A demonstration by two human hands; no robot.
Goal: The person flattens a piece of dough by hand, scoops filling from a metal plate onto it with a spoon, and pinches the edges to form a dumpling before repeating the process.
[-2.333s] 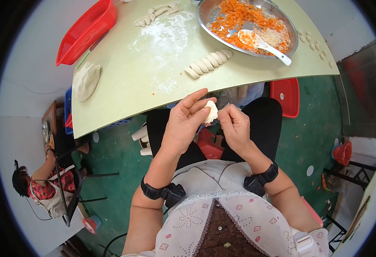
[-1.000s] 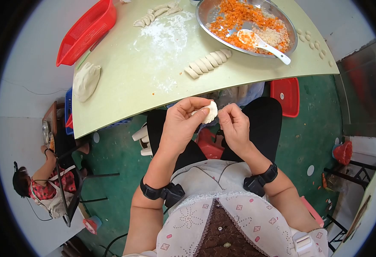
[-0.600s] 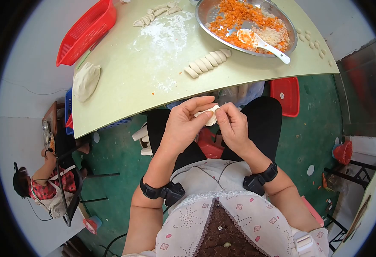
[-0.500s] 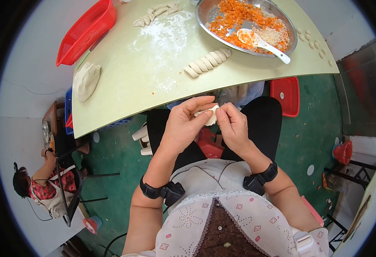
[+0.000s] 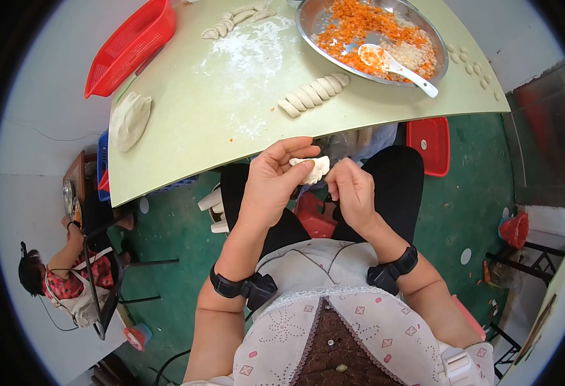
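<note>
Folded dough: pale, ripple-edged, held in the air above the lap, on the near side of the bench.
Left hand: grip clamped on the dough, thumb on the near face, fingers behind.
Right hand: thumb and fingers drawn in just beside the dough's right end; I cannot tell whether they touch it or pinch anything.
Pinching: from the rippled edge and the hands' pose, the step in hand looks like pressing that edge into folds.
Next pinch: would call for a steady left grip, with the right thumb and forefinger meeting the edge gently enough not to tear it.
Bench edge: passes right behind the left fingertips in this view; the height between them is hard to judge.
Bench top: a row of cut dough lies near the edge; beyond it, the metal pan carries a white spoon, handle over the rim.
Lap side: open air between the forearms leaves the wrists room to turn.
</note>
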